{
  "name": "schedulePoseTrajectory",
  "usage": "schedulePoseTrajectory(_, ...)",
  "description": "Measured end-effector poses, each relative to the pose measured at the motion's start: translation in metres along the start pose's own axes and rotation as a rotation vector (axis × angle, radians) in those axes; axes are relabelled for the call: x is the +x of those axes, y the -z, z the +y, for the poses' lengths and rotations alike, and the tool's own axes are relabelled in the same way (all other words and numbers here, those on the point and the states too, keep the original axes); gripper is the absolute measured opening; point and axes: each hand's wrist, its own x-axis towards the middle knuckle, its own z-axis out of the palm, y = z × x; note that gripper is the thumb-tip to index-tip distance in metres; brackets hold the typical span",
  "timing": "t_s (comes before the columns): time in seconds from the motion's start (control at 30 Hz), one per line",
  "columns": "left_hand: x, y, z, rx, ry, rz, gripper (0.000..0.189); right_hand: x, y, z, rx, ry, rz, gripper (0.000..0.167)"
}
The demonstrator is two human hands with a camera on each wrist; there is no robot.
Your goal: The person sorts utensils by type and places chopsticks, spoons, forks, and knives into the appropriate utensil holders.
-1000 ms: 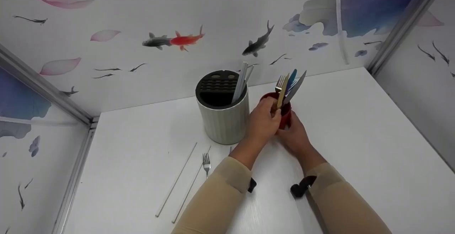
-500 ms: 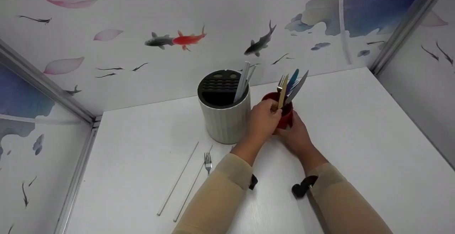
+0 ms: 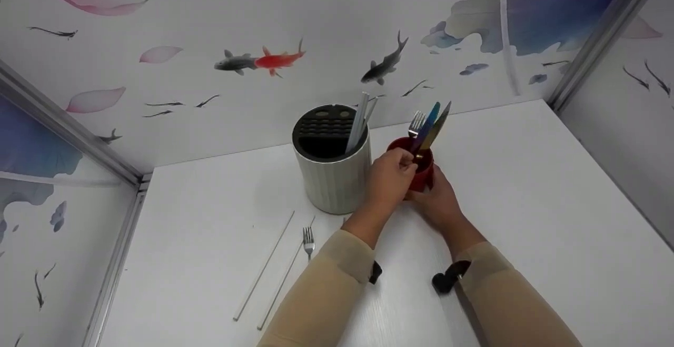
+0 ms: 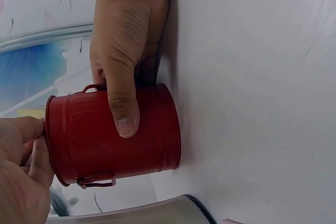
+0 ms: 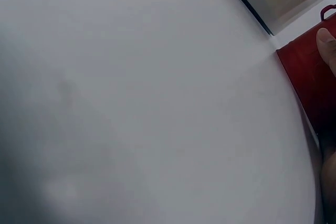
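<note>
In the head view a small red metal cup (image 3: 423, 177) stands on the white table (image 3: 532, 220), right of the utensil holder. My right hand (image 3: 439, 202) grips the cup low on its side; the left wrist view shows that thumb (image 4: 124, 111) lying across the red wall. At the rim, my left hand (image 3: 390, 176) has its fingers bent round the base of a blue-purple knife (image 3: 426, 128); part of this pinch is hidden. A silver-and-gold knife (image 3: 437, 128) leans right beside it, and a fork (image 3: 416, 124) stands behind. The cup's inside is mostly hidden.
A ribbed pale utensil holder (image 3: 334, 186) with a black slotted top stands left of the cup, with white sticks (image 3: 357, 125) in its right side. Two thin sticks (image 3: 265, 265) and a loose fork (image 3: 308, 239) lie in front. A patterned wall (image 3: 316, 10) closes the back.
The cutlery in the cup has turned: the blue-purple knife has come left to the front, and the gold part has shifted right. Both hands stay almost in place.
</note>
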Motion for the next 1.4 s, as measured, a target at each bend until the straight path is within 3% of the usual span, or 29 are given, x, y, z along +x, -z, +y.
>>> schedulePoseTrajectory(0.17,-0.001,0.001,-0.001,0.005,-0.020,0.016,0.014,-0.001,0.000,-0.002,-0.022,0.003,0.001,0.109)
schedulePoseTrajectory(0.4,-0.001,0.002,-0.004,0.011,-0.054,0.039,0.014,0.000,0.000,-0.004,0.004,0.059,-0.007,0.098)
schedulePoseTrajectory(0.7,-0.004,0.002,-0.003,0.025,-0.028,0.023,0.014,0.003,0.000,-0.003,-0.001,0.060,-0.007,0.099)
schedulePoseTrajectory(1.0,-0.012,0.001,-0.004,0.005,-0.025,0.052,0.017,0.002,0.001,-0.004,0.008,0.070,-0.011,0.101)
schedulePoseTrajectory(1.17,-0.019,-0.001,-0.007,-0.040,-0.068,0.051,0.014,0.002,0.001,-0.003,0.016,0.073,-0.008,0.104)
schedulePoseTrajectory(1.4,-0.029,0.001,-0.009,-0.016,-0.156,0.040,0.019,0.000,0.001,0.002,0.019,0.026,-0.005,0.110)
